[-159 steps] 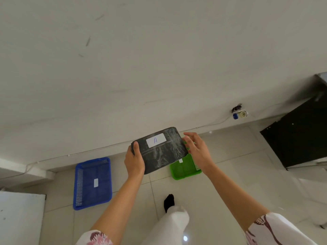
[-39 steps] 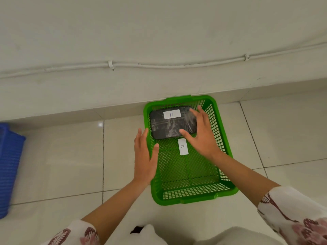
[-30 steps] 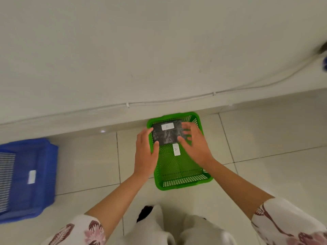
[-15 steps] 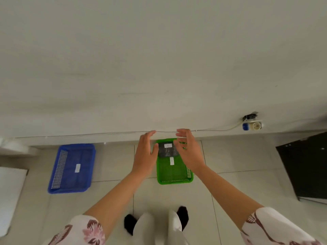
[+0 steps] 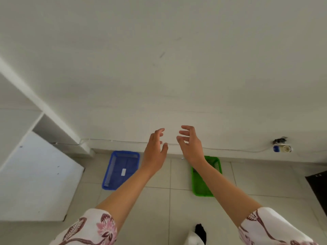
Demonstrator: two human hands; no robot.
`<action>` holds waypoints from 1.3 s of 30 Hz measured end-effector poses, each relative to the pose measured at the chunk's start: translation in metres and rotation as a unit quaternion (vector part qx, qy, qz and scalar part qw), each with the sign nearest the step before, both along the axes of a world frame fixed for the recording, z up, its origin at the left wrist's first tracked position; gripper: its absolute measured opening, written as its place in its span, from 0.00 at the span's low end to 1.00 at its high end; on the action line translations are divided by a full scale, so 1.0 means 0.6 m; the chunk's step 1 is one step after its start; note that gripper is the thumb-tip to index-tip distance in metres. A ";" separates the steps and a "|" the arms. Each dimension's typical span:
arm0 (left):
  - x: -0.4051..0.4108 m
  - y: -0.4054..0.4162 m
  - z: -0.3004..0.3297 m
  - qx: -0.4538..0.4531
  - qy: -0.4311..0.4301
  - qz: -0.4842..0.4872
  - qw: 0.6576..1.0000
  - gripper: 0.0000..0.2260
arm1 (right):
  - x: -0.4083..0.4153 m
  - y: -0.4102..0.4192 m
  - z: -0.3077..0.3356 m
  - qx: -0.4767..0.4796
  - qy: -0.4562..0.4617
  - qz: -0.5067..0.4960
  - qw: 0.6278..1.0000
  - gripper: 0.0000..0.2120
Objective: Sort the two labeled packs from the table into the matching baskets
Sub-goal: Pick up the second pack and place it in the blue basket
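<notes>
My left hand (image 5: pixel 155 151) and my right hand (image 5: pixel 191 145) are raised side by side in front of the wall, fingers spread, holding nothing. On the floor below stands a blue basket (image 5: pixel 115 181) with a white label on its bottom, by my left forearm. My right forearm crosses over a green basket (image 5: pixel 199 184) further right. A dark sliver of the black pack (image 5: pixel 194 170) shows in the green basket beside my forearm; the rest of it is hidden.
A white table top (image 5: pixel 35 183) fills the lower left, with a white shelf edge above it. A cable runs along the wall base to a socket (image 5: pixel 282 147) at right. A dark object (image 5: pixel 318 188) lies at the far right on the tiled floor.
I put the pack labeled A into the green basket and let go. I have since risen and turned left; both empty hands lifted, and the table came into view.
</notes>
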State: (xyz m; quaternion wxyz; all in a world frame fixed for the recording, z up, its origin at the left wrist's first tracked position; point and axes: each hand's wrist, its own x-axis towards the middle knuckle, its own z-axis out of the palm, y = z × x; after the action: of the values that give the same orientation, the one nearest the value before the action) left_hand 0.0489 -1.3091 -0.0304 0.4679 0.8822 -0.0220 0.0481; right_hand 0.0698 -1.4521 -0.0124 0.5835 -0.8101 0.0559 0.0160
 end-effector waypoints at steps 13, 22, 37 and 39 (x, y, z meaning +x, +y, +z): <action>-0.052 0.417 0.038 0.032 -0.016 0.140 0.990 0.21 | 0.001 0.407 0.025 -0.005 -0.022 0.109 0.994 0.17; -0.028 0.702 0.046 0.056 -0.006 0.153 0.987 0.22 | 0.032 0.700 0.024 0.013 -0.003 0.135 0.991 0.17; -0.210 1.223 0.043 0.104 -0.046 0.187 0.976 0.21 | -0.120 1.215 0.016 -0.005 -0.006 0.160 0.987 0.17; -0.250 1.293 0.048 0.109 -0.039 0.184 0.976 0.21 | -0.161 1.282 0.013 -0.011 0.001 0.154 0.988 0.17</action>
State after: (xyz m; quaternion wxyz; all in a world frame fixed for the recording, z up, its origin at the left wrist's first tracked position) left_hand -0.1012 -0.5331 -0.0018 0.3508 0.9143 0.1173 0.1652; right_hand -0.0267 -0.6829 -0.0046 0.5653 -0.8152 -0.0690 0.1056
